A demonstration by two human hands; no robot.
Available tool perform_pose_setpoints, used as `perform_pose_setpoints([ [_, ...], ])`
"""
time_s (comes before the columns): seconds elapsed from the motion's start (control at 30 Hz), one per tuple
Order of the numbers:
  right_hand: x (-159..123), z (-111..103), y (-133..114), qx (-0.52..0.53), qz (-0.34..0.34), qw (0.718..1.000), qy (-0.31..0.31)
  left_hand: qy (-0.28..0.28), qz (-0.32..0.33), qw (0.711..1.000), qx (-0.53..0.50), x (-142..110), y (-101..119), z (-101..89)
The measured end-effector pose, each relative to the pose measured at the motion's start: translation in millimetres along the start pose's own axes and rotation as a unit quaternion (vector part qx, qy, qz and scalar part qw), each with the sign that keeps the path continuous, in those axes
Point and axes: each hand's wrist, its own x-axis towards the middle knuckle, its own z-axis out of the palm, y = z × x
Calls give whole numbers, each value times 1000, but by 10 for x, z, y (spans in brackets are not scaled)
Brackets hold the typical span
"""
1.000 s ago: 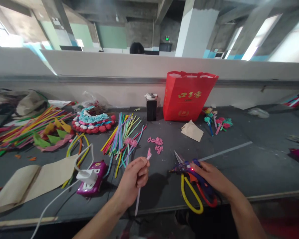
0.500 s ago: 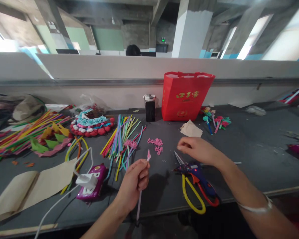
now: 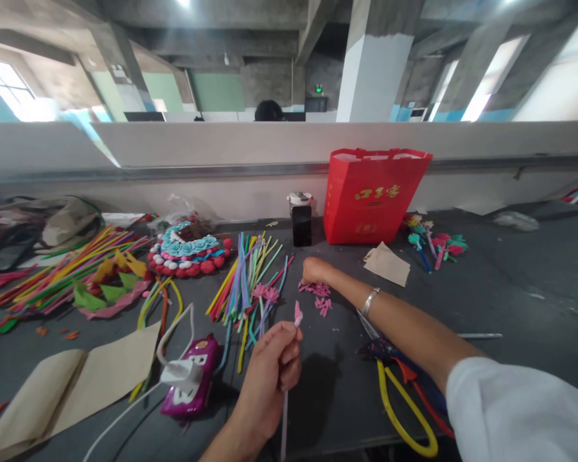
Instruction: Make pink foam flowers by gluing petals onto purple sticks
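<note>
Closed around a thin pale lilac stem (image 3: 284,420), which looks like a pipe cleaner, my left hand (image 3: 275,369) holds it upright with a small pink petal piece (image 3: 298,314) at its top. My right hand (image 3: 314,271) reaches across to the far side, down at a pile of small pink petal pieces (image 3: 322,301); its fingers are curled downward and mostly hidden. Under my right forearm lie a dark blue glue gun (image 3: 383,350) and scissors with a yellow-and-red handle (image 3: 408,423), both partly covered by the arm.
Coloured pipe cleaners (image 3: 243,276) lie left of the petals, near a purple power strip (image 3: 192,378) with a white cable. A red bag (image 3: 376,199) and a phone (image 3: 302,226) leaning on a cup stand behind. Brown paper (image 3: 389,263) and finished flowers (image 3: 443,247) lie at right.
My right hand has left the glue gun, lifted over the scissors and moved left and away from me to the pink pieces. My left hand keeps hold of the stem; the view has shifted slightly.
</note>
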Motion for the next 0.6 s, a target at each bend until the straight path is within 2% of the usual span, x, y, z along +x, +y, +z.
perform_pose_setpoints([
  [0.13, -36, -28, 36, 35, -13, 999, -6, -11, 4, 1000, -8, -3, 9, 17],
  [0.23, -210, -138, 109, 73, -44, 996, 29, -22, 5, 1000, -7, -4, 8, 45],
  [0.33, -573, -280, 188, 121, -87, 985, 89, -31, 3, 1000, 2, -15, 8, 72],
  [0.47, -1352, -329, 285, 199, -133, 959, 154, -55, -19, 998, 8, -58, -3, 106],
  [0.5, -1562, -299, 304, 230, -148, 948, 165, -60, -20, 998, 10, -73, -11, 116],
  [0.53, -1758, -253, 319, 311, -175, 917, 180, -65, -18, 998, 12, -87, -22, 129],
  [0.6, -2077, -127, 329, 420, -184, 864, 209, -66, -11, 997, 22, -114, -49, 158],
])
